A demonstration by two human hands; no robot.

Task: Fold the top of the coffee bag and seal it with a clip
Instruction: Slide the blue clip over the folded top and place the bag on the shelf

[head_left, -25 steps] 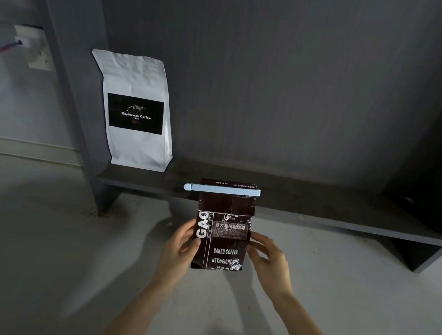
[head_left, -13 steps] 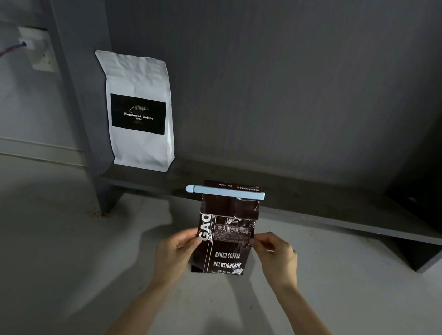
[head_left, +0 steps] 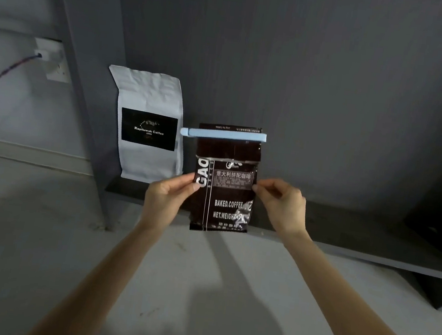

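A dark brown coffee bag (head_left: 227, 195) with white print hangs upright in the air in front of the shelf. Its top is folded over, and a light blue clip (head_left: 223, 135) is clamped across the fold, sticking out to the left. My left hand (head_left: 165, 201) pinches the bag's left edge at mid-height. My right hand (head_left: 283, 203) pinches the right edge at the same height. The bag's bottom edge is level with the shelf's front edge.
A white coffee bag (head_left: 150, 126) with a black label stands on the dark grey shelf (head_left: 344, 236), leaning on the back panel. A grey upright post (head_left: 84, 96) is left of it. A wall socket (head_left: 51, 61) with a cable sits at far left. Light floor lies below.
Both hands have lifted the clipped bag upward and toward the shelf. Their grips shifted higher on the bag's sides, from the lower half to mid-height.
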